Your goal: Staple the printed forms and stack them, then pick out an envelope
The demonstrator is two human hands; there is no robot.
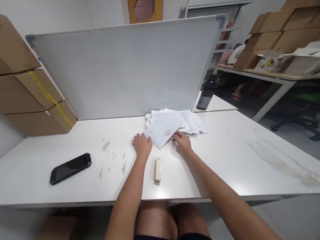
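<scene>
The left hand (142,145) lies loose, palm down, on the smooth white surface (213,167), its thumb beside a thin sheet of paper (161,133). The right hand (183,140) has its fingertips at the other edge of this sheet; I cannot tell if they grip it. The flat, printed sheet points one sharp corner toward the person and lies over an uneven paper pile (197,122). Nearer stands a narrow, glossy cream stapler (158,170).

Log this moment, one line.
left hand: by top sheet, left side | right hand: by its right side | stapler: on table
</scene>
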